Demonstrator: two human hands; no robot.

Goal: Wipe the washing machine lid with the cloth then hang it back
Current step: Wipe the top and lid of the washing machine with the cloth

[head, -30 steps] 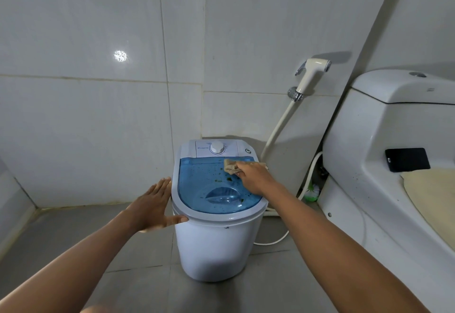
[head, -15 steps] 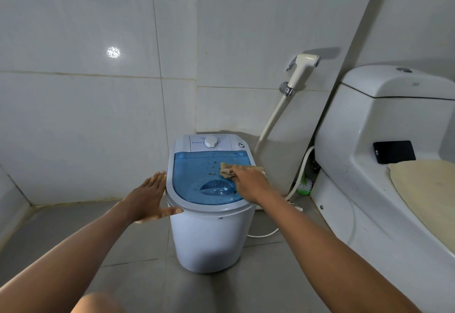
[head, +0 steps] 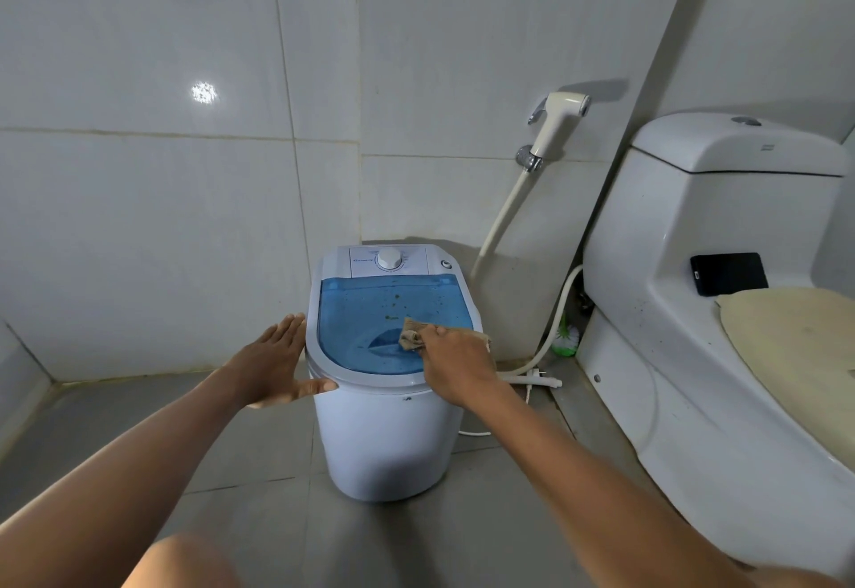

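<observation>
Fingers (head: pixel 428 336) of the right hand (head: pixel 458 363) squeeze a brown cloth (head: pixel 412 338) on the blue lid (head: pixel 370 323). Beside the lid, the left hand (head: pixel 273 367) lies flat, fingers spread.

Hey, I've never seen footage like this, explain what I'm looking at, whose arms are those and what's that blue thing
The picture comes from a camera worn on a person's head, looking down at their own arms. The blue thing is the clear lid of a small washing machine standing on a bathroom floor beside a toilet. The right hand presses a tan cloth on the lid, which shows dark specks. The left hand lies open against the machine's side, seemingly steadying it.
</observation>
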